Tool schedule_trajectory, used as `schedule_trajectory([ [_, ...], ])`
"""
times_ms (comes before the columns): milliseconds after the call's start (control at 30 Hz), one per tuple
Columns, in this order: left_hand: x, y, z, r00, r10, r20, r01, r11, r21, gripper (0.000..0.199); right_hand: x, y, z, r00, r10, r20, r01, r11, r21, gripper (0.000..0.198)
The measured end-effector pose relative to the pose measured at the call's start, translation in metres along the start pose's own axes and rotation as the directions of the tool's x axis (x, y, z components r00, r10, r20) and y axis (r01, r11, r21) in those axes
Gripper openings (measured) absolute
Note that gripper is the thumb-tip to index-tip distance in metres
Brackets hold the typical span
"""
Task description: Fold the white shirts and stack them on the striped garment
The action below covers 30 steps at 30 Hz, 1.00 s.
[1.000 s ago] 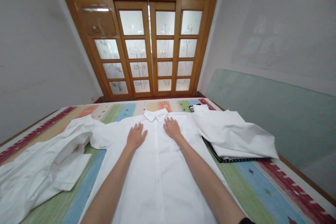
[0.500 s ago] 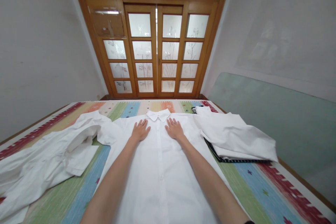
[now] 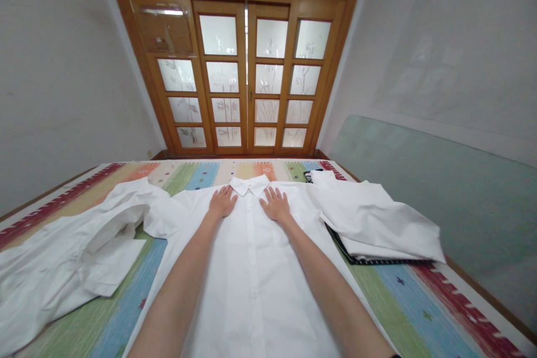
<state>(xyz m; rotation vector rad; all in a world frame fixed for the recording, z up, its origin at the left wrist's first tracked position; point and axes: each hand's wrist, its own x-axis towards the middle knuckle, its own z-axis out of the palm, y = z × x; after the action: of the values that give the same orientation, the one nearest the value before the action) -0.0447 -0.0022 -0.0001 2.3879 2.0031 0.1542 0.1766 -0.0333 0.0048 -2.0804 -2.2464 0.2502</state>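
A white collared shirt [image 3: 247, 268] lies spread out, front up and buttoned, with its collar [image 3: 250, 183] at the far end. Flat on its upper chest, left of the collar, rests my left hand [image 3: 222, 203], fingers spread. My right hand [image 3: 275, 205] presses down in the same way on the other side of the button line. Neither hand grips the cloth. To the left is a loosely heaped white garment [image 3: 71, 257], touching or overlapping the shirt's left sleeve. The right sleeve reaches a folded white cloth pile [image 3: 377, 218].
Under the clothes is a striped multicoloured bedspread [image 3: 403, 296]. A dark dotted fabric edge [image 3: 348, 249] shows beneath the right pile. A pale green headboard-like panel [image 3: 419, 162] runs along the right wall. Wooden glass-paned doors [image 3: 247, 78] stand beyond the far edge.
The view has shifted slightly, so everything sits a little further left. Both hands stay flat on the shirt in nearly the same spots beside the collar.
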Motion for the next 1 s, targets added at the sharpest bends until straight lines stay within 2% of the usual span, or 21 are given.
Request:
schedule_trajectory([
  [233, 0.002, -0.009, -0.003, 0.998, -0.055, 0.028, 0.055, 0.998, -0.001, 0.06, 0.015, 0.013, 0.0, 0.998, 0.055, 0.011, -0.055, 0.998, -0.013, 0.07],
  [467, -0.005, -0.038, -0.007, 0.996, -0.052, 0.074, 0.051, 0.999, 0.02, 0.062, 0.021, 0.041, -0.01, 0.992, 0.122, 0.015, -0.121, 0.992, -0.029, 0.073],
  [600, -0.012, -0.046, -0.005, 0.998, -0.052, 0.017, 0.051, 0.997, 0.064, 0.061, 0.022, 0.044, -0.01, 0.993, 0.118, 0.006, -0.118, 0.993, -0.019, 0.073],
  [733, -0.021, -0.042, -0.003, 0.997, -0.055, -0.052, 0.059, 0.995, 0.081, 0.06, 0.02, 0.042, -0.012, 0.995, 0.102, 0.003, -0.102, 0.995, -0.007, 0.072],
  [867, -0.024, -0.04, -0.003, 0.997, -0.079, -0.003, 0.079, 0.995, 0.061, 0.065, 0.017, 0.049, -0.021, 0.996, -0.019, 0.083, 0.018, 1.0, 0.016, 0.07],
  [1000, -0.021, -0.044, -0.002, 0.996, -0.089, 0.026, 0.089, 0.996, 0.008, 0.071, 0.005, 0.065, -0.036, 0.962, -0.205, 0.18, 0.182, 0.974, 0.135, 0.065],
])
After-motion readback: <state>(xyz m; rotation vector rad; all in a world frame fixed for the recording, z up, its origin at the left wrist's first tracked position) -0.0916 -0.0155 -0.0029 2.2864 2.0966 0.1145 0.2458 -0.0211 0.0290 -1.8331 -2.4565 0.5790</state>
